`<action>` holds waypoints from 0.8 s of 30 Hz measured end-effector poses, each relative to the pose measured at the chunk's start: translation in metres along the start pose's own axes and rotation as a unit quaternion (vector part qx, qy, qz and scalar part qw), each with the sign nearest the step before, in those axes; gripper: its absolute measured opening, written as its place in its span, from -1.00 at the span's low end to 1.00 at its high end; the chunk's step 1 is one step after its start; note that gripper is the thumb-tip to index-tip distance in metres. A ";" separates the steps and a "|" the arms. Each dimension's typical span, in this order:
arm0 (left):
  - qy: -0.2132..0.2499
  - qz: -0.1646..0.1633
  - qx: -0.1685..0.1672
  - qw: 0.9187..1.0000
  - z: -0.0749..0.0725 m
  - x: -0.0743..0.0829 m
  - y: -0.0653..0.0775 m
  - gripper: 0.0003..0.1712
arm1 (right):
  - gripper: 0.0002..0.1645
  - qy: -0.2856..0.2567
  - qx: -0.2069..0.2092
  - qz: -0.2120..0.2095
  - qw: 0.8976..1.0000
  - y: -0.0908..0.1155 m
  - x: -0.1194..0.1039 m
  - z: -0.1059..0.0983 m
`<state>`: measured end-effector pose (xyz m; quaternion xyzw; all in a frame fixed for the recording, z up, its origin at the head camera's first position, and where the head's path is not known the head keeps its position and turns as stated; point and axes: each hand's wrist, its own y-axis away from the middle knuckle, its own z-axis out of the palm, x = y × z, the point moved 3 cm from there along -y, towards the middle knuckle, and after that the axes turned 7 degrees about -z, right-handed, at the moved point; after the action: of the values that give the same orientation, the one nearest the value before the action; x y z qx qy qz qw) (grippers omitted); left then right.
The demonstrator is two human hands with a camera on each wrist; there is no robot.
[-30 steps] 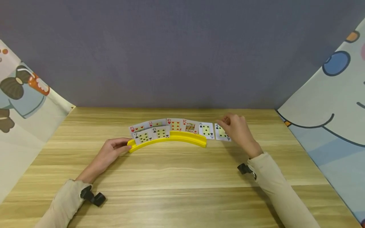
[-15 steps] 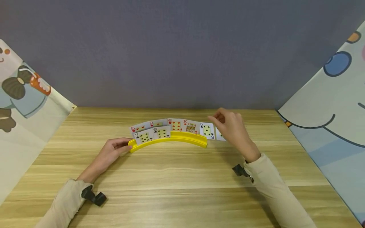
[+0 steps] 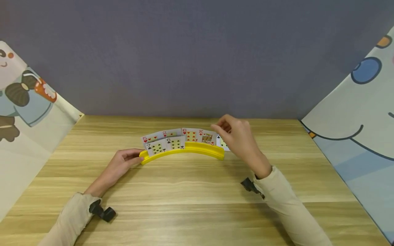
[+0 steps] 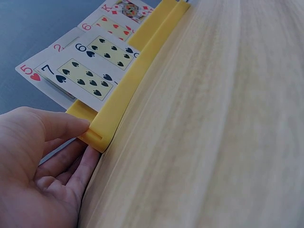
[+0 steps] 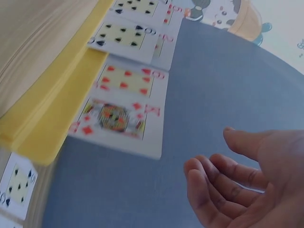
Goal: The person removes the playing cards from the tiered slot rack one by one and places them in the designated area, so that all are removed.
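Observation:
A curved yellow card holder stands on the table. In its back row are the five of hearts, a two, the six of hearts and the king of diamonds. The seven of spades and six of spades stand in front. My left hand pinches the holder's left end between thumb and fingers. With nothing in its loosely curled fingers, my right hand hovers right of the king. Beneath it, the five of spades lies face up on the table, partly covered in the head view.
The wood-grain table ends at a grey panel behind. Cartoon-printed panels stand at the left and right. A corner of another card shows beside the five of spades.
My right hand has moved left from above the four of spades to beside the king, so it now hides the four and part of the five. My left hand stays on the holder.

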<state>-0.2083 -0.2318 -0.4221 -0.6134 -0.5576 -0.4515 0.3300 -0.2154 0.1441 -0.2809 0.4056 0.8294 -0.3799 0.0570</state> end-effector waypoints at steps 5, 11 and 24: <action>0.003 0.001 -0.001 1.000 0.001 0.000 0.000 -0.55 | -0.77 -0.016 -0.019 -0.003 1.000 -0.006 -0.013 0.012; 0.008 0.000 0.000 1.000 0.001 0.000 0.000 -0.56 | -0.77 -0.028 -0.046 -0.004 0.999 -0.014 -0.028 0.029; 0.017 0.002 0.001 1.000 0.001 0.000 0.001 -0.56 | -0.82 -0.003 -0.070 -0.035 0.997 -0.021 -0.041 0.069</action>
<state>-0.2074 -0.2311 -0.4223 -0.6063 -0.5515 -0.4603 0.3412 -0.2179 0.0635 -0.3004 0.3707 0.8673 -0.3237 0.0744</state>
